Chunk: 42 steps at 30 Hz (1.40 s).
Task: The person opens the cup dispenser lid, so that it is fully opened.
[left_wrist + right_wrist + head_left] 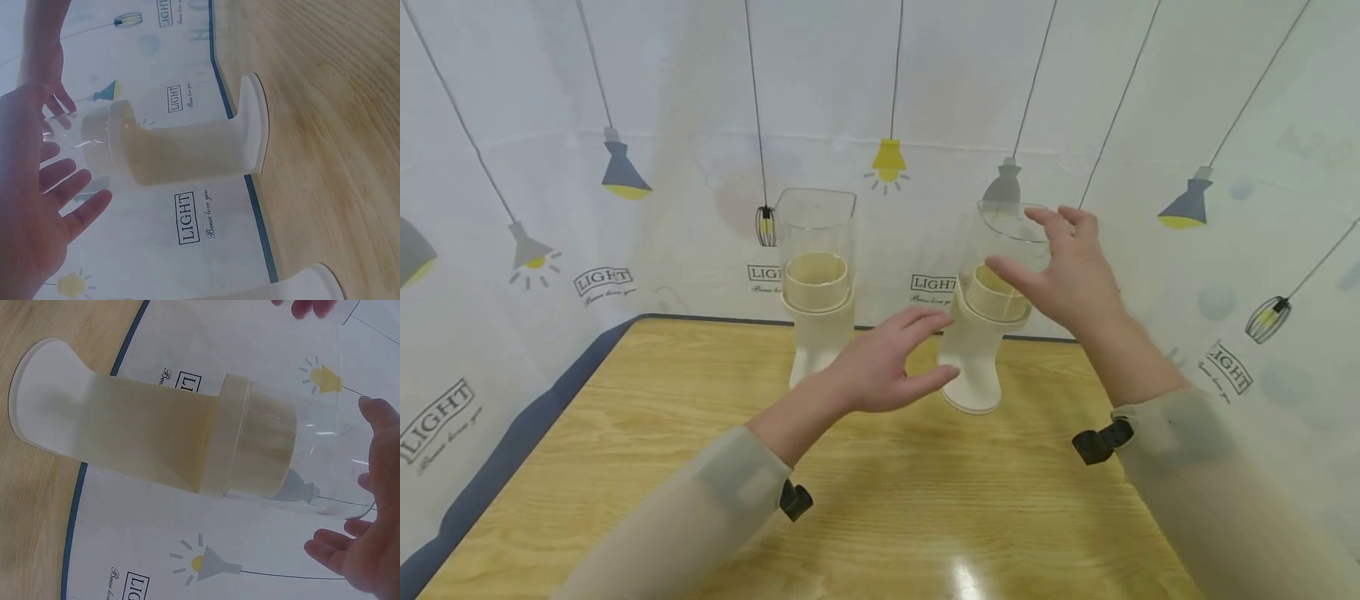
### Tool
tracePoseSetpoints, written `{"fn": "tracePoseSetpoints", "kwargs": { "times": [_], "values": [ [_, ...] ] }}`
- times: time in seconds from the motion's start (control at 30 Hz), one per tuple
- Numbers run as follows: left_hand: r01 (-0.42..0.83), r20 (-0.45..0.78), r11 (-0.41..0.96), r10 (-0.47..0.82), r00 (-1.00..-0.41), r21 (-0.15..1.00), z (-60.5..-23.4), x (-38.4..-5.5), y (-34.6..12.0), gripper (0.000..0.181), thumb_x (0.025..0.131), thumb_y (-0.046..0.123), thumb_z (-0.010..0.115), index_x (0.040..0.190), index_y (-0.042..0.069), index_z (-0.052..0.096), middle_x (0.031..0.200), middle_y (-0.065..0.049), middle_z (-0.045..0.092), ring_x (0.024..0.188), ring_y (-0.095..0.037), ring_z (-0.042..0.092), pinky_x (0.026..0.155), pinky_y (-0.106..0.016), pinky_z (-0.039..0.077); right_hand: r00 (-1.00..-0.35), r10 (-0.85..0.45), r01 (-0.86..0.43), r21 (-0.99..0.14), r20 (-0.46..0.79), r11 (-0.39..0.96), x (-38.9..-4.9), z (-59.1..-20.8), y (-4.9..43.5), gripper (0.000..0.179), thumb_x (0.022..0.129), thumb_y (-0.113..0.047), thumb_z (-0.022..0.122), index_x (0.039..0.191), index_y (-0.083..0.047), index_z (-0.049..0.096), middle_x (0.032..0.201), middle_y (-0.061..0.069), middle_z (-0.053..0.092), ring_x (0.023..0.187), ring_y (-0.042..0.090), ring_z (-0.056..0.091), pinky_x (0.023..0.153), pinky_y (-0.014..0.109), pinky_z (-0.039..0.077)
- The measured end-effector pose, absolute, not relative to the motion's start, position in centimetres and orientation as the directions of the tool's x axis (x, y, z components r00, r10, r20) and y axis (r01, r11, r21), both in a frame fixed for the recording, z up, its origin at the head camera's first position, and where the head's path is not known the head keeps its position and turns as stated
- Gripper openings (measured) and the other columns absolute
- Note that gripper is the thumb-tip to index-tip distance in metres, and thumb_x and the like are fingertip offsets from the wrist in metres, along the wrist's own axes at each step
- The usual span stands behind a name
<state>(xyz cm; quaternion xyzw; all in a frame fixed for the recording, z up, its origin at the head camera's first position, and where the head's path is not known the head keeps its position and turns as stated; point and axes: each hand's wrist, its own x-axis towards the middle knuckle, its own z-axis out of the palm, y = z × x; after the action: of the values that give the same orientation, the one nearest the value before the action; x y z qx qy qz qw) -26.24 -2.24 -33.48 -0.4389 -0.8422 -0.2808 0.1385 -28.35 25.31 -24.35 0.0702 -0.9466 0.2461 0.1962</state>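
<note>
Two matching white stands, each with a clear cylinder on top, stand upright at the back of the table. The right stand [972, 358] has its clear cylinder [992, 229] between my hands. My right hand [1071, 271] is beside the upper part of that cylinder, thumb and fingers spread apart around its right side. Lower, my left hand [883, 367] reaches toward the same stand's left side, fingers extended and thumb apart. In the left wrist view, the left fingers overlap the clear cylinder [75, 137]. The left stand [816, 333] is partly hidden behind my left hand.
A wood-grain table [887, 500] spreads beneath both stands. Behind it hangs a pale cloth backdrop [685, 242] printed with lamps and lettering, close to the back of the stands. Both wrists carry small black camera mounts [1101, 442].
</note>
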Motion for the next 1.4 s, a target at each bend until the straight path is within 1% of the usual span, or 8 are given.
{"fn": "tracePoseSetpoints", "kwargs": {
  "times": [0.23,0.37,0.47,0.6,0.87,1.1,1.2,1.4],
  "values": [
    [0.795,0.44,0.479,0.663,-0.606,0.373,-32.9,-27.8,-1.0,0.066,0.108,0.042,0.067,0.162,0.008,0.051,0.159,-0.01,0.055,0.146,-0.026,0.057,0.121,-0.044,0.051,-0.91,-0.014,-0.215,-0.443,0.414,0.87,-29.2,-25.1,25.1,0.091,0.097,-0.068,0.073,0.169,-0.021,0.042,0.178,0.025,0.019,0.121,0.062,0.063,0.097,0.072,0.054],
    [0.775,0.426,0.498,0.649,-0.63,0.388,-32.6,-28.5,-0.4,0.066,0.109,0.042,0.066,0.164,0.008,0.049,0.163,-0.011,0.052,0.153,-0.028,0.052,0.126,-0.045,0.046,-0.895,-0.02,-0.24,-0.445,0.445,0.863,-29.2,-25.4,24.9,0.087,0.099,-0.061,0.074,0.167,-0.015,0.045,0.178,0.023,0.023,0.129,0.059,0.061,0.103,0.072,0.053],
    [0.761,0.42,0.509,0.637,-0.647,0.402,-32.6,-29.0,-0.1,0.067,0.109,0.043,0.066,0.164,0.009,0.048,0.163,-0.012,0.052,0.152,-0.029,0.052,0.126,-0.046,0.047,-0.885,-0.035,-0.264,-0.439,0.464,0.859,-29.2,-25.6,24.9,0.086,0.099,-0.058,0.075,0.166,-0.012,0.045,0.178,0.021,0.027,0.135,0.058,0.058,0.106,0.073,0.052],
    [0.748,0.414,0.511,0.625,-0.661,0.424,-32.7,-29.7,0.2,0.067,0.11,0.043,0.065,0.165,0.009,0.048,0.159,-0.013,0.054,0.147,-0.029,0.056,0.123,-0.047,0.05,-0.872,-0.048,-0.286,-0.428,0.486,0.858,-29.1,-26.0,24.9,0.084,0.099,-0.055,0.076,0.164,-0.011,0.047,0.176,0.022,0.03,0.132,0.059,0.06,0.105,0.074,0.052],
    [0.721,0.425,0.478,0.589,-0.687,0.502,-32.8,-30.7,0.8,0.068,0.109,0.037,0.068,0.165,0.005,0.046,0.162,-0.014,0.053,0.141,-0.031,0.061,0.121,-0.045,0.051,-0.83,-0.062,-0.337,-0.411,0.554,0.847,-29.2,-26.5,25.3,0.077,0.096,-0.048,0.08,0.157,-0.008,0.054,0.169,0.024,0.039,0.127,0.055,0.062,0.105,0.073,0.052],
    [0.707,0.432,0.451,0.572,-0.697,0.544,-32.8,-31.5,1.5,0.069,0.109,0.037,0.068,0.164,0.004,0.045,0.161,-0.018,0.052,0.142,-0.031,0.058,0.12,-0.044,0.051,-0.823,-0.059,-0.354,-0.43,0.565,0.83,-29.3,-26.5,25.8,0.075,0.095,-0.045,0.083,0.155,-0.009,0.057,0.169,0.022,0.04,0.122,0.05,0.065,0.104,0.069,0.054],
    [0.672,0.401,0.456,0.557,-0.727,0.583,-32.9,-31.9,2.1,0.074,0.108,0.039,0.069,0.167,0.005,0.041,0.163,-0.018,0.05,0.145,-0.031,0.056,0.123,-0.044,0.05,-0.817,-0.067,-0.381,-0.449,0.573,0.808,-29.2,-26.6,26.1,0.073,0.094,-0.042,0.085,0.153,-0.009,0.059,0.169,0.019,0.042,0.123,0.049,0.066,0.106,0.066,0.055],
    [0.559,0.319,0.454,0.502,-0.804,0.694,-33.3,-33.0,3.2,0.095,0.104,0.048,0.073,0.174,0.007,0.024,0.172,-0.017,0.039,0.152,-0.036,0.05,0.125,-0.051,0.046,-0.824,-0.091,-0.437,-0.524,0.56,0.731,-29.0,-26.7,26.7,0.067,0.093,-0.032,0.086,0.15,-0.007,0.06,0.168,0.015,0.044,0.133,0.044,0.064,0.113,0.06,0.056]
  ]
}}
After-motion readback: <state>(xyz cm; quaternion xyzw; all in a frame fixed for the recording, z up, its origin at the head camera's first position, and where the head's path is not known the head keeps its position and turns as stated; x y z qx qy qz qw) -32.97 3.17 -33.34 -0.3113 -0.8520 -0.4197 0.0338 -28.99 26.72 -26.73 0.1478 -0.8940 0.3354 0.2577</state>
